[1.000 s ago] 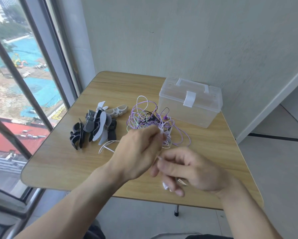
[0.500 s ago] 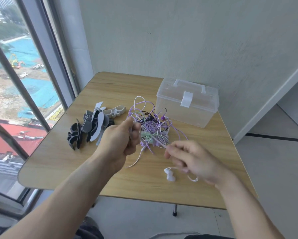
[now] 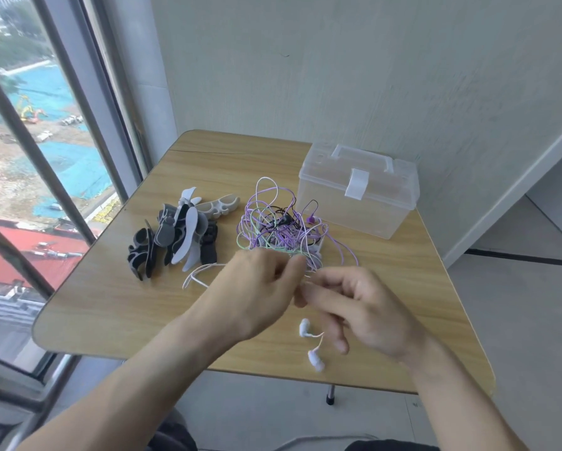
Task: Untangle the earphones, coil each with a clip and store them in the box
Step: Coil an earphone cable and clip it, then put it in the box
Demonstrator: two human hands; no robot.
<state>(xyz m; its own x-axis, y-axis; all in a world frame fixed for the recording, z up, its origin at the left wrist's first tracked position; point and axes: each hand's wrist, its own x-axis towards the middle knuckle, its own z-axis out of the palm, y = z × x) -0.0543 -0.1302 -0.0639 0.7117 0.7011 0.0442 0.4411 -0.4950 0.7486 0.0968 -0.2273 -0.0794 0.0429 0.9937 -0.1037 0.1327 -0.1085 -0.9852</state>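
Both hands have drawn together again: left hand [image 3: 260, 288] and right hand [image 3: 354, 307] pinch the white cord, buds [image 3: 310, 345] dangling near. Its far end runs left-far into the tangle [image 3: 282, 229] beside the box [image 3: 357, 193].

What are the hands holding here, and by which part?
Both the left hand and right hand pinch the white earphone cord partway along; its two earbuds dangle below.
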